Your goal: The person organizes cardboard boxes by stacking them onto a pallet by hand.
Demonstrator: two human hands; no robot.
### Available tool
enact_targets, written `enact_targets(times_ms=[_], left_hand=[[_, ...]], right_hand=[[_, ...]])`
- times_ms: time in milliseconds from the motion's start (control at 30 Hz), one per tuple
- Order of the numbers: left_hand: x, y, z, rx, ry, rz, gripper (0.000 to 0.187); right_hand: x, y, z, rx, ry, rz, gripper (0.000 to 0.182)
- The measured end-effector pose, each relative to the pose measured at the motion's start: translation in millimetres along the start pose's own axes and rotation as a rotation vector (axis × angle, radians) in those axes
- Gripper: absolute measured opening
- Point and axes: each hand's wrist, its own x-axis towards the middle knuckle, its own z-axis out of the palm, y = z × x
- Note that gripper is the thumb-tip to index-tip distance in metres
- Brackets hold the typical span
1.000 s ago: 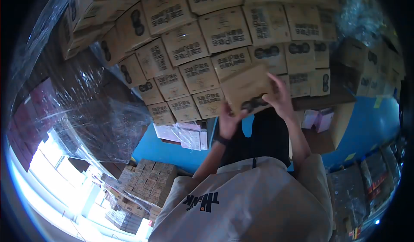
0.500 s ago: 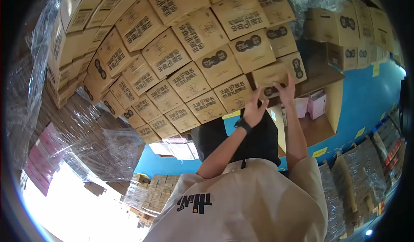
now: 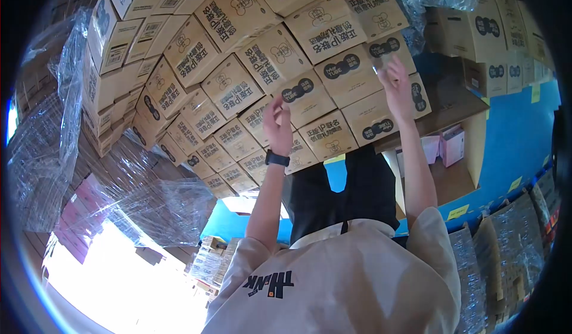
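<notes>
A stack of brown cardboard boxes printed with black lettering and dark oval logos fills the upper middle. My left hand [image 3: 277,122], with a dark watch at the wrist, hovers in front of a logo box [image 3: 307,99], its fingers loosely bent and holding nothing. Further right, my right hand [image 3: 394,81] is raised over the boxes with fingers apart, beside an upper logo box [image 3: 390,51]. Below and between the hands, a cardboard box [image 3: 370,115] sits in line in the front row, its logo facing me.
An open carton [image 3: 471,179] holding pink boxes [image 3: 453,146] stands at right by the blue floor [image 3: 506,137]. Clear plastic wrap [image 3: 182,212] covers stacks on the left. Wrapped pallets [image 3: 512,244] stand at lower right, and more boxes [image 3: 479,30] at upper right.
Both hands have come off the front-row box and moved apart, the left to the left and up, the right upward. That box now lies flush in its row.
</notes>
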Motion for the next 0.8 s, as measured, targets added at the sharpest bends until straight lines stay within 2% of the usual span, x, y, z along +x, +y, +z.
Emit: enact_targets(times_ms=[100,200,267,300,400,533,633,767,800], left_hand=[[27,38,-6,0.144,0.087,0.175,0.038],[54,77,-7,0.267,0.172,0.302,0.042],[73,96,-1,0.259,0.239,0.343,0.045],[84,100,0,0.215,0.187,0.295,0.051],[110,131,17,0.3,0.121,0.417,0.056],[153,122,48,0.738,0.037,0.525,0.072],[158,121,51,0.755,0.009,0.504,0.077],[154,121,45,0.774,-0.034,0.504,0.071],[151,124,46,0.807,-0.046,0.499,0.07]], right_hand=[[36,-47,36,0.06,0.02,-0.153,0.069],[62,-105,69,0.007,-0.077,-0.378,0.075],[88,-121,92,-0.199,0.018,-0.39,0.08],[102,-128,101,-0.301,0.066,-0.396,0.083],[131,-128,125,-0.273,0.011,-0.199,0.089],[114,-123,133,-0.03,0.16,-0.256,0.069],[107,-119,134,0.307,0.199,-0.292,0.06],[98,-119,122,0.238,0.213,-0.24,0.055],[91,-123,113,0.378,0.179,-0.22,0.055]])
